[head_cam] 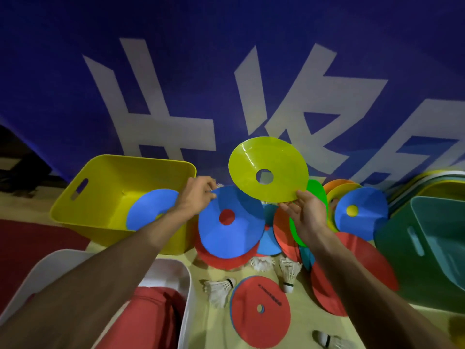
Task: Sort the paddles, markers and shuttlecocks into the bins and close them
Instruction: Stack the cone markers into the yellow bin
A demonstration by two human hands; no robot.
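Marker sorting under way, all places read from the yellow bin [100, 187]. Nearer me than that bin stands a white bin [187, 278] with something red inside that I cannot identify. To the yellow bin's near right, a red marker [260, 308] lies flat on the floor among loose shuttlecocks [219, 289]. Just beside the bin's right wall, my left hand [198, 195] has thumb and fingers curled over the top rim of a blue marker [231, 222], which is tilted up off a heap of red, blue and green discs. Further right and higher than the bin's rim, my right hand [304, 212] pinches the lower edge of a yellow-green marker [266, 170], held in the air clear of the heap. One blue disc [151, 207] already lies inside the yellow bin. Well to the bin's right sits a teal bin [440, 235], and behind the bin hangs a blue banner [226, 71].

The step, as I judge it, is gathering markers for the yellow bin. The next move calls for swinging both discs left over its rim and letting go. The shuttlecocks and the closing of the bins are not yet done.
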